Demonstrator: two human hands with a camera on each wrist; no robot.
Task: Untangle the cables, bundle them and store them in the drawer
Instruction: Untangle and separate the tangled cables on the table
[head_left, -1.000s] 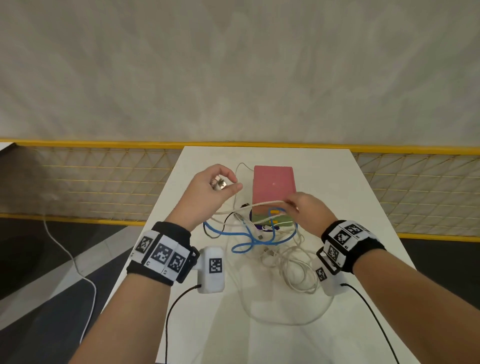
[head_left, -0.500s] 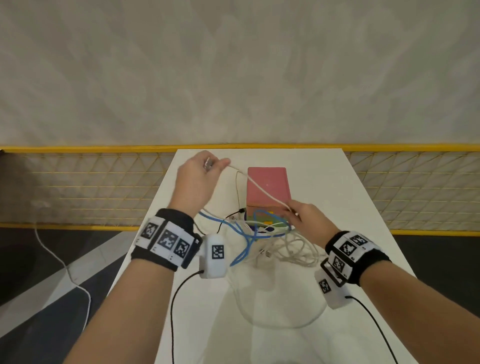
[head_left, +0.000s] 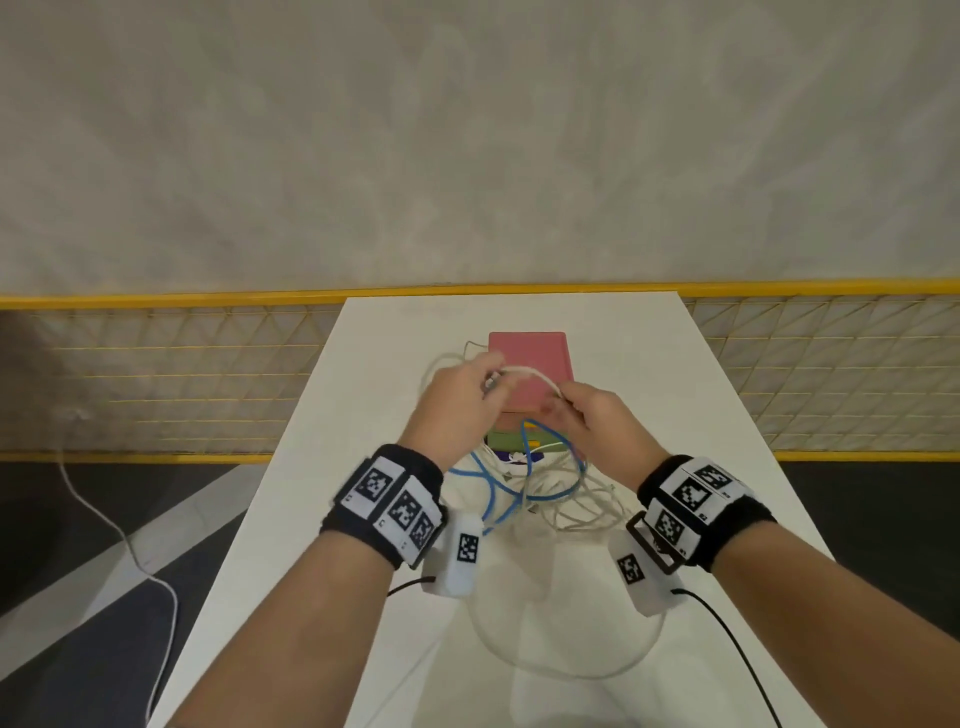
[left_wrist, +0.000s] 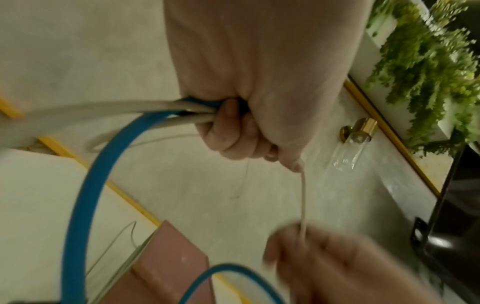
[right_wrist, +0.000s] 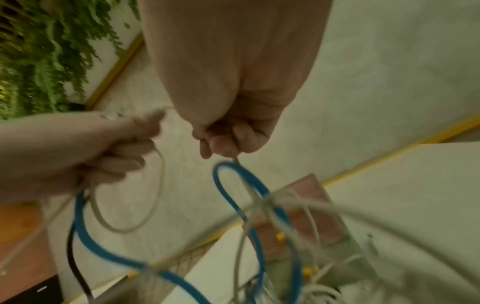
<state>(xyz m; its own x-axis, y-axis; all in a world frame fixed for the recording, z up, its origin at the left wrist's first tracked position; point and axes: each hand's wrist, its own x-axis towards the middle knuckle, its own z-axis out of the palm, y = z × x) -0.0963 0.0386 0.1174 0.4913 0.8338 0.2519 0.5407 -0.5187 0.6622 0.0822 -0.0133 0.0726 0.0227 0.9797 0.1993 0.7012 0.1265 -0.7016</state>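
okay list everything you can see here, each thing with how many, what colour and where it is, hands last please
white cables: several, white, tangled heap on the table; one strand is stretched between both hands
blue cable: one, blue, looped through the heap
drawer box: one, pink top, behind the heap
table: one, white
mesh fence: one, yellow, behind the table
floor cord: one, white, left floor
left hand: grips white and blue cables
right hand: pinches the white strand

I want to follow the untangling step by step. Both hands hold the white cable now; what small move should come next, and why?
Probably draw the white cable out by moving the hands apart. The left hand and right hand grip it close together, with only a short arc between, and the rest still runs into the tangle with the blue cable on the table.
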